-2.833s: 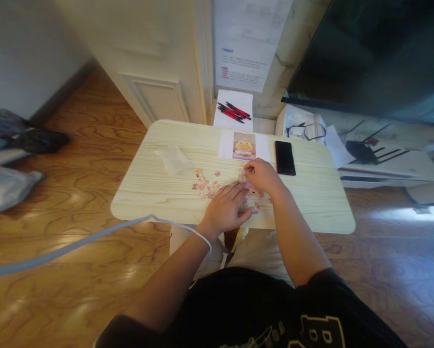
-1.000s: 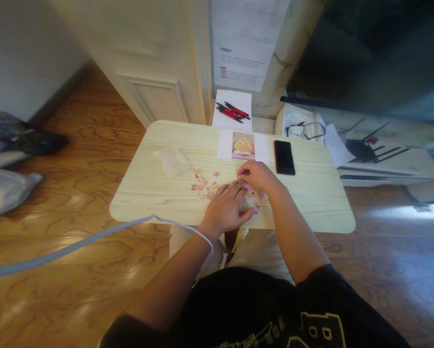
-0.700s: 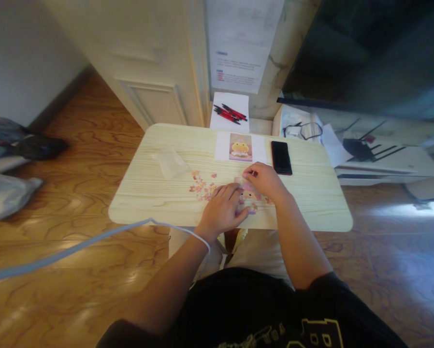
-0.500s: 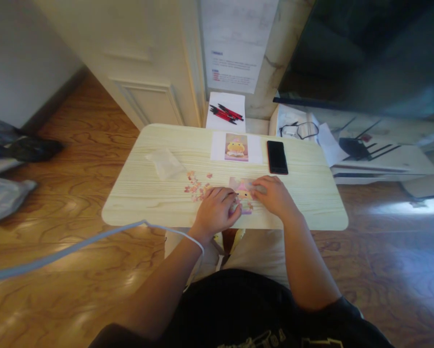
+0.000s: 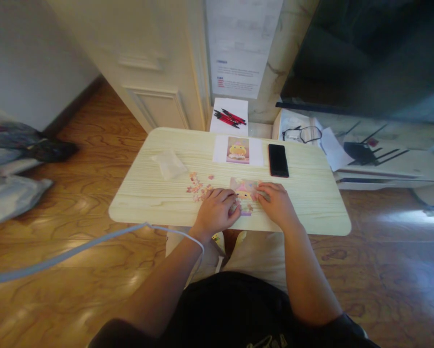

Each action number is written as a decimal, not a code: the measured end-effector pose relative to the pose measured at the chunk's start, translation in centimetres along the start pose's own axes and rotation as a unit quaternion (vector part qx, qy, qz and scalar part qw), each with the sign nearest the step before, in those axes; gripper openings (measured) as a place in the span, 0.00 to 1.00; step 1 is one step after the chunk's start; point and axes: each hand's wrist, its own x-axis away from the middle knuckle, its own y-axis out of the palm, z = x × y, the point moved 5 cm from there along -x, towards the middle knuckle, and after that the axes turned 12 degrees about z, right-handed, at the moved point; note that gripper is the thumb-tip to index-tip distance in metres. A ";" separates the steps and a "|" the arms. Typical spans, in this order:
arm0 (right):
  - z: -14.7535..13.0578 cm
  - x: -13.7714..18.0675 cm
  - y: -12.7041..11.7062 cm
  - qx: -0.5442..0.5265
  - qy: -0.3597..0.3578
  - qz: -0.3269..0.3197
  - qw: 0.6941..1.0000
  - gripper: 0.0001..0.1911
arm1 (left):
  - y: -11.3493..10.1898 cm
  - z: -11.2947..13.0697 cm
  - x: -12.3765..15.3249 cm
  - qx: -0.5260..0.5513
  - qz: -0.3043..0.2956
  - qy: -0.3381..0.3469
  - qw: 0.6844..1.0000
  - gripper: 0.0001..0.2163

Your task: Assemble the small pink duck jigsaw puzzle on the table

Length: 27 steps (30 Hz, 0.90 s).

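A partly assembled jigsaw puzzle (image 5: pixel 244 186) with a pink and yellow cartoon picture lies near the table's front edge. Over its left side rests my left hand (image 5: pixel 217 209), fingers curved loosely and thumb apart, covering part of the puzzle. My right hand (image 5: pixel 278 203) is at the puzzle's right edge, its fingertips and thumb drawn close together; what is between them is too small to make out. Loose puzzle pieces (image 5: pixel 195 185) are scattered just left of my left hand. Beyond the puzzle lies a printed reference picture (image 5: pixel 238 150) of a yellow cartoon figure.
On the pale wooden table (image 5: pixel 140 198) are a black phone (image 5: pixel 278 160) at right and a translucent plastic bag (image 5: pixel 169 165) at left. Red and black pens (image 5: pixel 229 118) lie on paper beyond the far edge. A grey-white cord (image 5: pixel 94 244) runs to my left wrist.
My right hand has shifted slightly to the right along the puzzle's edge. My left hand stays over the puzzle's left side. The whole view has tilted a little.
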 end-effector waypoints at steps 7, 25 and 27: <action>-0.2 0.3 0.6 -0.001 -0.004 0.002 1.000 0.11 | -0.1 0.1 0.0 -0.003 -0.004 0.000 1.000 0.14; 0.8 1.1 -0.6 -0.041 0.005 0.013 0.999 0.14 | -0.1 -0.1 0.4 0.024 -0.010 0.029 0.999 0.11; 1.0 1.0 -0.9 -0.056 0.019 0.018 0.998 0.15 | 0.0 -0.1 0.3 0.033 -0.012 0.031 0.999 0.11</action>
